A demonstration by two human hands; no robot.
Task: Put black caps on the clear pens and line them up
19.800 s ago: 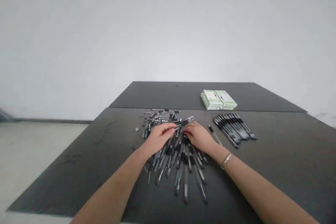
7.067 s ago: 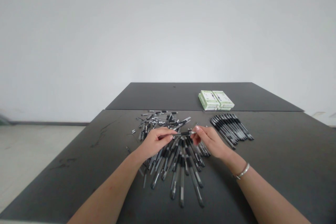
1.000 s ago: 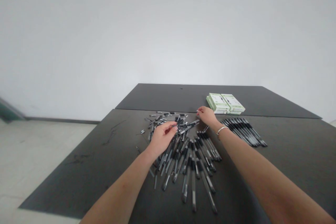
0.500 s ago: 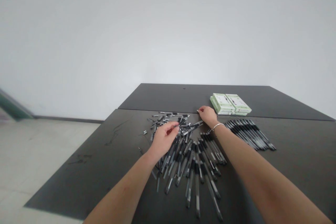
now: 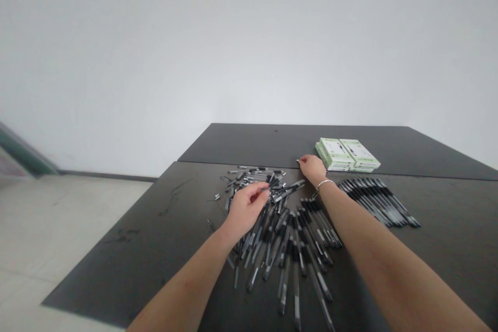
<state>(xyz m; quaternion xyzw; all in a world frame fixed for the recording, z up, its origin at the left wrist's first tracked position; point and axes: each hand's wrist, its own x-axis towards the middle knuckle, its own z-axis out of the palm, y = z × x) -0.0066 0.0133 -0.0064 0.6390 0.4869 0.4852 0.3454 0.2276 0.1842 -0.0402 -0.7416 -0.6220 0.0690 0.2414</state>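
My left hand [image 5: 249,207] hovers over the left part of a heap of pens and pen parts [image 5: 268,249]. Its thumb and fingers are pinched together; a thin dark piece shows at their tips, but I cannot tell its kind. Farther right and away, my right hand [image 5: 312,167], with a bracelet at the wrist, is closed by the seam between the tables. A small whitish piece [image 5: 298,161] sticks out of its fingertips. The heap's clear barrels with black grips fan out towards me, and shorter loose parts [image 5: 249,172] lie at its far end.
Right of my right forearm lies a neat row of pens [image 5: 379,199]. Green-and-white boxes [image 5: 348,154] are stacked behind it on the far table [image 5: 249,140]. A small whitish bit [image 5: 217,197] lies left of the heap. A pale wall [image 5: 249,41] stands behind.
The camera view has swung slightly left, so everything sits a little farther right. Both hands keep nearly the same places and pinched shapes.
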